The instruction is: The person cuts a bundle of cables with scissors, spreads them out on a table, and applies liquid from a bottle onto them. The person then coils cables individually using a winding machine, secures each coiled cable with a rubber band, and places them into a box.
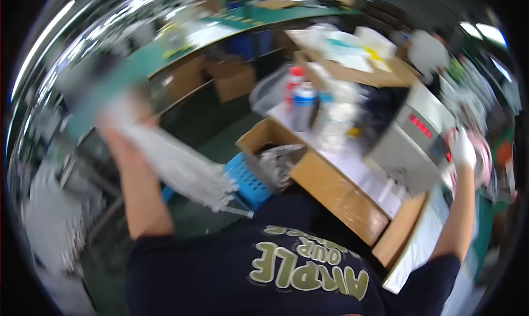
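A long bundle of white strips (182, 167) hangs slantwise from my left hand (124, 120), which is wrapped round its upper end and blurred by motion. At the right, my right hand (462, 148) wears a white glove and is beside a grey metal machine (410, 142) with red lit digits. A pink round object (483, 159) lies just behind that hand. Whether the gloved fingers hold anything is too small and blurred to tell.
An open cardboard box (259, 135) and a blue perforated basket (248, 178) stand before my body. Behind them are a spray can (304, 107) and a grey bin (270, 90). Green tables (264, 16) run across the back. A person (428, 54) is at the back right.
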Action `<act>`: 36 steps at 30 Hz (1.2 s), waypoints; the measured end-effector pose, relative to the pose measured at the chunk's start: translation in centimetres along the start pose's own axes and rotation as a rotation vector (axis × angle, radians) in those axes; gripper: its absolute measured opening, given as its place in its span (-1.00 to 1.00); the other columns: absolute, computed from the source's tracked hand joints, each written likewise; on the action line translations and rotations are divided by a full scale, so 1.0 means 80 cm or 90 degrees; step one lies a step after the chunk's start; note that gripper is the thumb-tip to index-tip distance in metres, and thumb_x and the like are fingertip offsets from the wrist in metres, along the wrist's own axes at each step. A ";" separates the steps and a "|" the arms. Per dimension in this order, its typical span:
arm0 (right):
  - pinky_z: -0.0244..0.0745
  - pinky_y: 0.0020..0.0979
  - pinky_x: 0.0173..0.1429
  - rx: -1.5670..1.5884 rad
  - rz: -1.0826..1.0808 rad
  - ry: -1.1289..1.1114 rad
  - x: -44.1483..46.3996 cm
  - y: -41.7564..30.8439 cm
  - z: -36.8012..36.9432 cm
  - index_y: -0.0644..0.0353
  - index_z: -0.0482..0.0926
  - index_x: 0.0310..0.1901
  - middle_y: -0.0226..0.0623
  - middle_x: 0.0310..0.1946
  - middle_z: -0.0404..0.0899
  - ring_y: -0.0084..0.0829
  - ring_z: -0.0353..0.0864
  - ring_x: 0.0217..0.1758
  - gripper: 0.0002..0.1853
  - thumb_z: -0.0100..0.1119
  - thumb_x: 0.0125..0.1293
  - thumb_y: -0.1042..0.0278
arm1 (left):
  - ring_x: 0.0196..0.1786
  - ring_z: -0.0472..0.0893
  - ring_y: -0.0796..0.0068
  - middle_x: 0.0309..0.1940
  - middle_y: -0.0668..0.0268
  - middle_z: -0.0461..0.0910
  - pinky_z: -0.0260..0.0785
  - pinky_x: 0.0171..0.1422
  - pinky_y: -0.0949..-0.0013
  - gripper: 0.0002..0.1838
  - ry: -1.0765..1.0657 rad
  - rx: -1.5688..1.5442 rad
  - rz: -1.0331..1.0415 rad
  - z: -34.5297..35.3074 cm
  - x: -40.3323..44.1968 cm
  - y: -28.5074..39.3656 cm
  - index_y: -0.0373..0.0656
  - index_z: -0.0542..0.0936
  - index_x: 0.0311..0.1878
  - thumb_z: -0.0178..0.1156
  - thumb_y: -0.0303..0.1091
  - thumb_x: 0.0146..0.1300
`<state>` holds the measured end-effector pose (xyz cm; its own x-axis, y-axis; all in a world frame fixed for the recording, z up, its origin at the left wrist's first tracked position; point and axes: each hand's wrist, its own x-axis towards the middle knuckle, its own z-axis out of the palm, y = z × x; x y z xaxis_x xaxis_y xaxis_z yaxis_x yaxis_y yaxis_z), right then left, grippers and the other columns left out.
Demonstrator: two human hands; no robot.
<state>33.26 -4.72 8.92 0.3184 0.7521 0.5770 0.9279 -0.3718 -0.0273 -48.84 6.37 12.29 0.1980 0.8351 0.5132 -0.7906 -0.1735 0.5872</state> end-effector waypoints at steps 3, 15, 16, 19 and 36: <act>0.34 -0.35 0.27 0.358 -0.155 0.041 -0.059 -0.238 -0.068 0.23 0.30 0.36 -0.16 0.21 0.47 -0.33 0.45 0.25 -0.46 -0.02 0.45 0.12 | -0.38 0.54 0.29 -0.27 0.22 0.55 0.45 -0.27 0.21 -0.18 0.008 -0.112 0.007 0.028 -0.021 -0.047 -0.29 0.38 0.21 0.03 0.33 0.23; 0.35 -0.61 -0.50 1.114 -0.179 -0.895 -0.254 -0.609 -0.122 0.30 0.32 0.33 -0.22 -0.40 0.55 -0.57 0.47 -0.55 -0.36 0.24 0.25 0.27 | -0.04 0.64 0.17 -0.03 0.08 0.61 0.48 0.21 0.08 -0.26 0.340 -0.203 0.083 0.062 -0.099 -0.100 -0.34 0.44 0.14 0.06 0.26 0.31; 0.31 -0.62 -0.53 1.099 -0.173 -0.889 -0.256 -0.615 -0.125 0.34 0.31 0.32 -0.22 -0.43 0.56 -0.57 0.45 -0.59 -0.31 0.26 0.23 0.16 | -0.04 0.64 0.17 -0.03 0.08 0.61 0.48 0.21 0.08 -0.26 0.347 -0.211 0.085 0.063 -0.101 -0.099 -0.34 0.44 0.14 0.06 0.26 0.31; 0.27 -0.62 -0.56 1.081 -0.172 -0.874 -0.259 -0.620 -0.127 0.38 0.32 0.30 -0.22 -0.46 0.56 -0.58 0.44 -0.64 -0.27 0.27 0.21 0.07 | -0.04 0.65 0.17 -0.03 0.09 0.61 0.47 0.21 0.09 -0.26 0.320 -0.222 0.072 0.062 -0.105 -0.099 -0.33 0.44 0.13 0.05 0.27 0.31; 0.24 -0.60 -0.52 1.248 -0.097 -0.842 -0.251 -0.597 -0.133 0.27 0.38 0.27 -0.23 -0.43 0.52 -0.57 0.39 -0.59 -0.51 0.13 0.36 0.28 | 0.05 0.60 0.01 0.10 0.05 0.55 0.45 0.19 0.00 -0.26 0.229 -0.192 -0.074 0.108 -0.123 -0.148 -0.13 0.34 0.27 -0.20 0.35 0.37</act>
<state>-19.54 -7.82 7.34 -0.5732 0.8182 0.0441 -0.2835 -0.1475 -0.9476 -36.44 -4.32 5.73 0.1243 0.9767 0.1747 -0.9185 0.0466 0.3927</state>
